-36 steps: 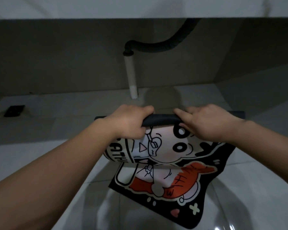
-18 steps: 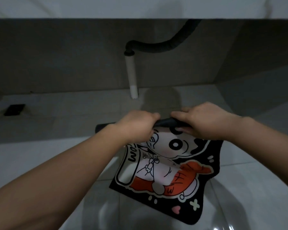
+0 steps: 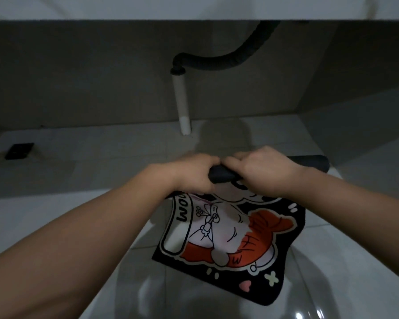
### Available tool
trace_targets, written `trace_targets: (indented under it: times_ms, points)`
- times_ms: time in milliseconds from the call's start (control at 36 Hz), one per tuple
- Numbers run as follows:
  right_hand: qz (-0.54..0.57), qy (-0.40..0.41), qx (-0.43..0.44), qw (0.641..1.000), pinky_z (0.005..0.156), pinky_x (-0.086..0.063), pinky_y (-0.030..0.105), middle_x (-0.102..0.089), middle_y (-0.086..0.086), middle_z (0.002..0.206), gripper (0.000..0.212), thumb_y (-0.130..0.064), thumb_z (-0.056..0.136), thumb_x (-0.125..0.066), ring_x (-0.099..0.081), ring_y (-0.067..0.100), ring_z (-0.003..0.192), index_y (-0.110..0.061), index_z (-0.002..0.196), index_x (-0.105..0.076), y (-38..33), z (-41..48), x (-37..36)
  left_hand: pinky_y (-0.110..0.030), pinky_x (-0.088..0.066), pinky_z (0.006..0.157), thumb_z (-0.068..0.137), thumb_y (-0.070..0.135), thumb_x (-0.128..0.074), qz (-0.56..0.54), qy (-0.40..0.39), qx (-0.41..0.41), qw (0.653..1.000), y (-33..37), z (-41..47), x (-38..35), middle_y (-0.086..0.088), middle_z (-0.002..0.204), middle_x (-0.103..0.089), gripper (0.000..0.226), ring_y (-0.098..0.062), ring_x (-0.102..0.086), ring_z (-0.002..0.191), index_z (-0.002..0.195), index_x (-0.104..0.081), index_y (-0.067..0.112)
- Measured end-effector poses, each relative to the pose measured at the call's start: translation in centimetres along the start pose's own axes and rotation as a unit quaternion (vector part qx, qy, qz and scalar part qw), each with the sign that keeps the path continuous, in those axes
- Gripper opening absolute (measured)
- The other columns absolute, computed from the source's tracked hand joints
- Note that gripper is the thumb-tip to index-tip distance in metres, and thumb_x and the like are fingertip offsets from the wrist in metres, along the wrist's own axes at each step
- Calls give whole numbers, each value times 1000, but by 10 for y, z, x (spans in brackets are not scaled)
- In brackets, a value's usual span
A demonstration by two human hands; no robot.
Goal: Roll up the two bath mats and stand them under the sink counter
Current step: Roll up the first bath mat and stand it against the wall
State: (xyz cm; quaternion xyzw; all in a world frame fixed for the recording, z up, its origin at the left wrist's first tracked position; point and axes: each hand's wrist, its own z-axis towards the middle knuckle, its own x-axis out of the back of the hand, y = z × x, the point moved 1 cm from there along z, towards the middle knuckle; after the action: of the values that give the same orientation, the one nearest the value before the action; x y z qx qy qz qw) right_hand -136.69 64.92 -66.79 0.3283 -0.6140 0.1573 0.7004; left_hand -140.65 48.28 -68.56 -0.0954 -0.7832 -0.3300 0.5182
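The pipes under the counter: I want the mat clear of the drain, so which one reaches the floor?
The white straight pipe runs down to the floor tiles. The dark corrugated hose only curves from under the counter into its top.

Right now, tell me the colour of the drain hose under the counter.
Black drain hose, joined to a white pipe; head view.

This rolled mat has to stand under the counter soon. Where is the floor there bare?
Bare tile lies between the floor drain and the white pipe, and right of the pipe toward the side wall. It is crowded in front, where both hands grip the bath mat.
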Motion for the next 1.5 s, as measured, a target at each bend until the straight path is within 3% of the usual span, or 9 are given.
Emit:
trace_targets:
  times_ms: [278, 389, 500, 611, 750, 861, 1111, 1250, 1500]
  points:
    - [161, -128, -109, 973, 63, -38, 28, -62, 1, 89, 31, -39, 80, -62, -61, 24, 82, -24, 106, -54, 15, 0, -2, -33, -32, 58, 86, 19, -51, 249, 194, -76, 946, 16, -4, -20, -5, 102, -61, 22, -28, -61, 87, 106, -44, 18]
    - [79, -67, -84, 991, 60, -37, 31, -65, 6, 93, 25, -32, 87, -56, -63, 29, 84, -20, 109, -53, 12, -2, -7, -32, -38, 61, 77, 27, -62, 180, 123, -43, 975, 13, 0, -11, -2, 98, -62, 32, -26, -61, 87, 103, -43, 22]
    - [-48, 57, -12, 997, 41, -15, 24, -63, 5, 67, 21, -21, 72, -70, -60, 29, 51, -13, 86, -57, 8, -6, -17, -33, -53, 71, 65, 29, -76, -30, -21, 51, 998, 0, 3, -1, 0, 93, -63, 39, -21, -62, 84, 98, -54, 28]
    - [-47, 89, -13, 995, 43, -19, 25, -60, 3, 65, 26, -24, 65, -75, -58, 26, 48, -15, 81, -57, 8, -7, -21, -28, -48, 64, 73, 21, -68, -22, 11, 55, 998, -1, 5, -8, -1, 80, -62, 20, -22, -62, 78, 87, -55, 28]
    - [162, -147, -131, 967, 63, -43, 31, -62, -1, 94, 42, -48, 75, -65, -60, 22, 84, -28, 109, -52, 12, 1, -9, -31, -32, 62, 86, 26, -54, 221, 158, -29, 962, 9, -4, -21, -3, 103, -63, 22, -26, -61, 94, 107, -49, 22]
    - [290, -242, -156, 913, 70, -52, 33, -64, 0, 92, 37, -30, 74, -72, -62, 20, 82, -25, 107, -55, 15, 10, -7, -32, -26, 60, 88, 29, -53, 252, 216, -56, 942, 13, -6, -25, -2, 110, -61, 25, -26, -60, 96, 110, -47, 18]
    - [40, -52, -58, 996, 59, -33, 31, -64, 3, 98, 31, -23, 83, -54, -63, 29, 87, -20, 113, -49, -5, 6, -15, -32, -50, 75, 66, 41, -77, 9, -31, 54, 998, -5, 0, -8, 3, 101, -61, 53, -19, -59, 89, 110, -52, 27]
    - [-25, 30, -11, 999, 49, -30, 29, -62, 4, 84, 27, -24, 74, -65, -63, 27, 66, -16, 98, -54, -3, 4, -23, -28, -49, 69, 74, 23, -68, -13, 29, 60, 998, -6, 0, -14, -2, 90, -63, 25, -24, -62, 86, 95, -55, 27]
    - [276, -250, -168, 913, 67, -54, 34, -66, -1, 87, 37, -38, 69, -71, -63, 18, 76, -29, 102, -57, 9, 17, -11, -32, -33, 65, 87, 23, -52, 219, 224, -62, 948, 8, -5, -35, -3, 109, -61, 26, -26, -60, 96, 112, -48, 18]
